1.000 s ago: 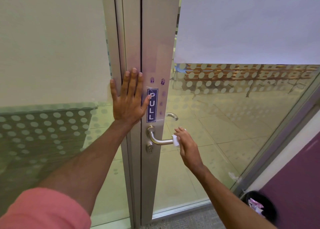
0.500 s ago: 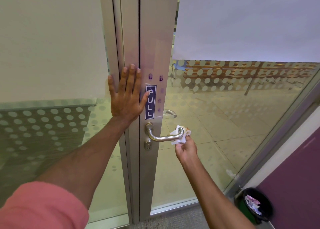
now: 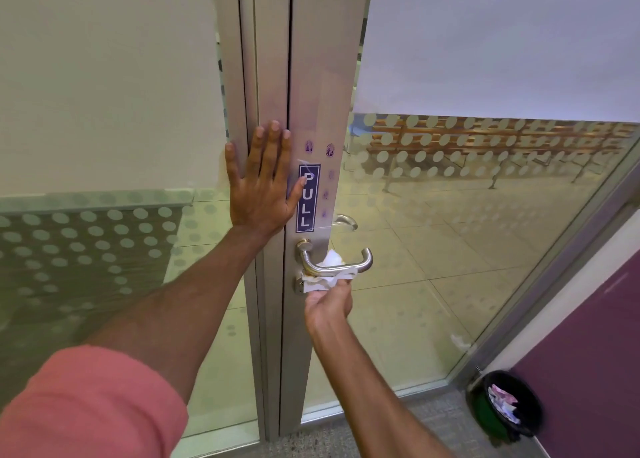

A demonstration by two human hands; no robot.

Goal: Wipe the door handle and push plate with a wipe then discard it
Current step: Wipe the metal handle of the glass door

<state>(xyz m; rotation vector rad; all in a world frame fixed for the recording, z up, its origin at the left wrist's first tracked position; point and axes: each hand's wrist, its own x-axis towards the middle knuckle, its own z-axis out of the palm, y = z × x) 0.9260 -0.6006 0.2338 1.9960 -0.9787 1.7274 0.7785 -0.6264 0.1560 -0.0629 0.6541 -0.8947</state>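
Note:
A silver lever door handle (image 3: 341, 264) sticks out from the metal door stile (image 3: 322, 76), below a blue PULL sticker (image 3: 308, 199). My right hand (image 3: 328, 303) is under the handle, shut on a crumpled white wipe (image 3: 327, 277) that wraps around the lever near its base and the lock cylinder. My left hand (image 3: 261, 184) lies flat, fingers spread, on the frame and the stile's edge just left of the sticker. The wipe hides the middle of the lever.
A black bin (image 3: 504, 405) with a green liner and paper scraps stands on the floor at lower right, beside a purple wall (image 3: 588, 353). Frosted-dot glass panels (image 3: 467, 249) flank the stile. A second lever (image 3: 344, 220) shows behind the glass.
My right hand went from gripping the lever's tip to below it, then slid the wipe left along the lever toward its base. My left hand stayed pressed on the frame.

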